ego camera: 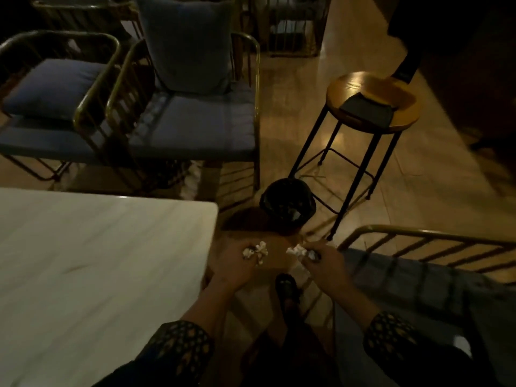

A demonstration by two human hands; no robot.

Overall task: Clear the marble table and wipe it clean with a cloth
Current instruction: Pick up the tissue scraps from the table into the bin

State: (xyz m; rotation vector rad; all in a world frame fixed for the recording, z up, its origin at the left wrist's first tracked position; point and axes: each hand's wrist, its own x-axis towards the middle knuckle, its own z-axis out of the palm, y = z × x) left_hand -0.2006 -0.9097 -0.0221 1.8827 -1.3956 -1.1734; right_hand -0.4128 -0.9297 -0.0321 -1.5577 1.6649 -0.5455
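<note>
Dim cafe floor beside marble table (83,261); left hand (240,261), right hand (321,261) each clutching crumpled tissue (255,251), headed for bin (287,202).

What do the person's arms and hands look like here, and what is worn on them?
Both forearms are bare from the wrist up to dark sleeve cuffs. The left sleeve and the right sleeve are black with a lighter, lattice-like pattern of small shapes. The left hand and the right hand are bare: no gloves are worn, and no rings or watch can be made out in the dim light.
</note>
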